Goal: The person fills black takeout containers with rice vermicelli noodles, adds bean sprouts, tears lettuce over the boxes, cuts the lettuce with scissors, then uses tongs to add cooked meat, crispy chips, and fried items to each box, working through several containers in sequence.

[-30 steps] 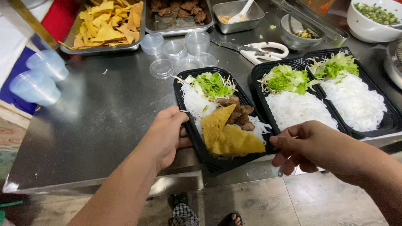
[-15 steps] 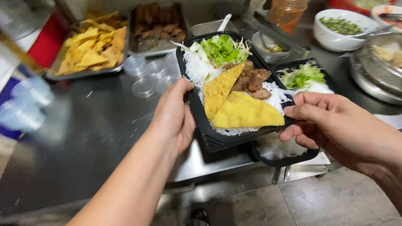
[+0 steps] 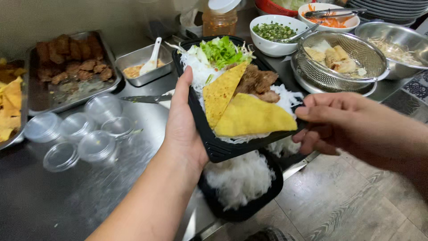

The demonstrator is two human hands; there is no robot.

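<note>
I hold a black rectangular food tray up off the steel counter. It carries white noodles, green lettuce, brown meat pieces and two yellow fried triangles. My left hand grips its left rim, thumb along the edge. My right hand holds the right rim, fingers curled under it. Below the lifted tray another black tray with white noodles rests at the counter's front edge.
On the steel counter lie several small clear cups, a metal pan of brown fried pieces, a small pan with a white spoon, a mesh strainer of rolls, a white bowl of chopped greens and a steel bowl.
Both hands have lifted the filled tray off the counter and carried it up and to the right, over the neighbouring noodle tray. The view has swung right toward the bowls.
</note>
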